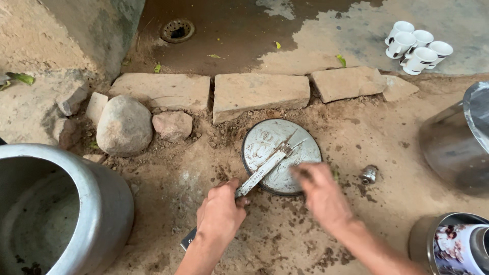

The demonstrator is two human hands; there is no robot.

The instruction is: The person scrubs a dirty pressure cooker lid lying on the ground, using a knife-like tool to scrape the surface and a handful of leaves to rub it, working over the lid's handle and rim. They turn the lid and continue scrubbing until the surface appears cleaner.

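A round metal pressure-cooker lid (pixel 270 140) lies flat on the dirt ground, its long handle (pixel 260 173) running down-left. My left hand (pixel 220 214) grips that handle near its lower end. My right hand (pixel 321 191), blurred, rests with its fingers on the lid's lower right edge and holds nothing that I can see. A small metal cooker weight (pixel 368 174) sits on the dirt just right of my right hand.
A big aluminium pot (pixel 76 214) stands at the left. Steel vessels (pixel 458 147) and a tin (pixel 458 247) are at the right. Stones (pixel 125 125) and flat slabs (pixel 260 91) edge a wet concrete floor with a drain (pixel 177 29). White cups (pixel 417 48) lie at top right.
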